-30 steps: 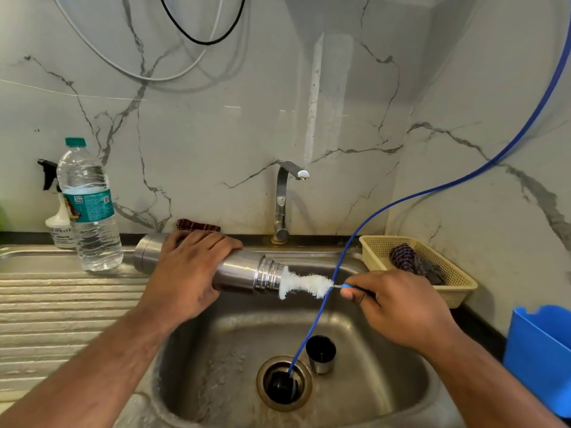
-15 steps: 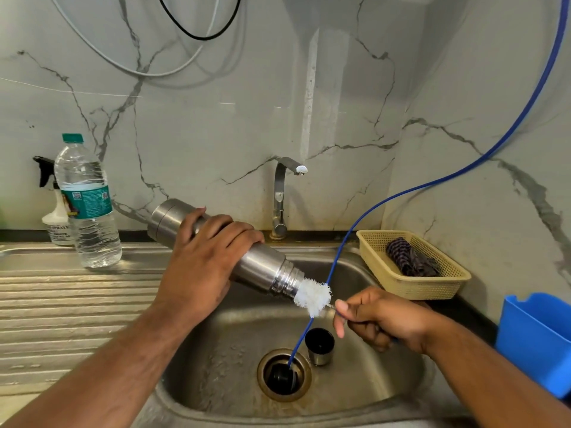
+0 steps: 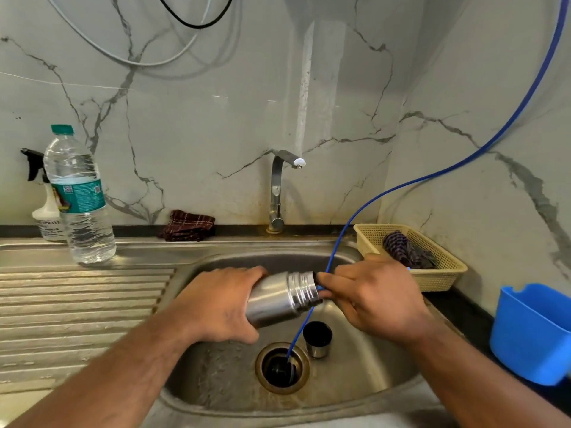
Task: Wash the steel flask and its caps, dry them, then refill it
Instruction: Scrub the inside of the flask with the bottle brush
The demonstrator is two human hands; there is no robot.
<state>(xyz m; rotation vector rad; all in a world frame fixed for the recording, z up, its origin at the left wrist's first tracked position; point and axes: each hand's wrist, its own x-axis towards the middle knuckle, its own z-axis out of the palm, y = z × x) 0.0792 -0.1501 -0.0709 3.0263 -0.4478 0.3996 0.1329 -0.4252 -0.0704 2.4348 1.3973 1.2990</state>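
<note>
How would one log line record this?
left hand holds steel flask over sink; right hand grips brush handle at flask mouth; cup cap upright in sink

One camera rides on the person's head at the front of the steel sink (image 3: 370,375), looking forward and down into the basin. It squarely faces the marble wall (image 3: 216,134) and tap (image 3: 278,193). It is close: the left hand (image 3: 222,304) and right hand (image 3: 377,301) meet mid-frame. The wide lens takes in the draining board (image 3: 77,304) at left and the blue tub (image 3: 531,332) at right.
</note>
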